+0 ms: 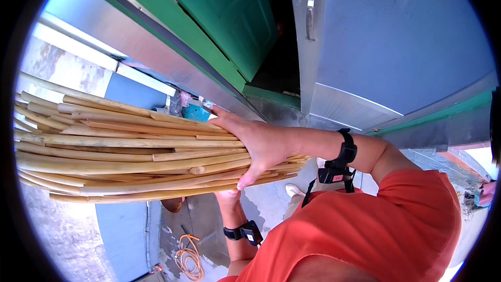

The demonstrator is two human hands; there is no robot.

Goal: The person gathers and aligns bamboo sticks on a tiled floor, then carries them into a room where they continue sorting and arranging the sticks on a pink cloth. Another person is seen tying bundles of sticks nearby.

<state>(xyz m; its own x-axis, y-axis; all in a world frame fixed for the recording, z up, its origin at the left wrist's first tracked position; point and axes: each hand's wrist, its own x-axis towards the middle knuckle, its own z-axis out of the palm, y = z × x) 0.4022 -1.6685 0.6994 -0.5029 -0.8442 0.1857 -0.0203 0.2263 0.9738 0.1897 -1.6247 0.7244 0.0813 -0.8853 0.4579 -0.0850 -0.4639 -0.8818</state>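
In front of the green door (229,16) and the grey metal door (396,37), the person clasps a bundle of pale yellow canes (130,151) against the body. Much of it is hard to follow: the canes' far ends run out toward the dark rim on the left, and their near ends vanish behind the right hand (255,144). That hand lies spread over the top of the bundle, fingers wrapped across it, its grip holding the canes. The left hand (228,194) sits beneath the bundle, mostly hidden by it; only the wrist and a black wrist strap (244,231) show, so I cannot tell how its grip stands. A small blue object (195,112) pokes out behind the canes, too covered to make out. The canes themselves are smooth, straight and of uneven thickness, some tan, some lighter, lying roughly side by side. An orange cord (189,256) is coiled on the wet floor (209,230) below.
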